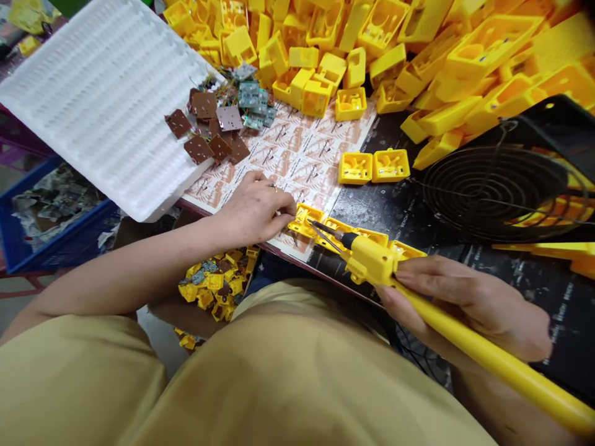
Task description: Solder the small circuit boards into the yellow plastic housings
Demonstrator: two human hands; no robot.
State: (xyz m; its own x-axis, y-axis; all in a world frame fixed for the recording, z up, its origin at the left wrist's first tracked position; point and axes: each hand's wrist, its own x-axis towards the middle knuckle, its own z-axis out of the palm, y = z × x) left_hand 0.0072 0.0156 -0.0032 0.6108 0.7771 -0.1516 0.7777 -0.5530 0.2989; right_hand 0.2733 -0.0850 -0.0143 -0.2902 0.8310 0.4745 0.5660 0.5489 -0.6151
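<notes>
My right hand [469, 297] is closed around a yellow soldering iron [372, 257] with a thick yellow handle. Its dark metal tip points left into a small open yellow plastic case [304, 218], and a thin feed tube runs beside the tip. That case is at the left end of a row of several similar cases [367, 235] along the table's near edge; the iron partly covers them. My left hand [260, 207], with a ring on one finger, is closed at the left end of the row. Its fingertips meet beside the first case, and what they pinch is hidden.
Two yellow cases [373, 166] stand beyond the row, before a large heap of yellow housings [320, 56]. Brown circuit boards [204, 133] lie by a white foam tray [102, 93]. A black fan with a wire guard [493, 186] stands right. A blue crate [41, 229] is left.
</notes>
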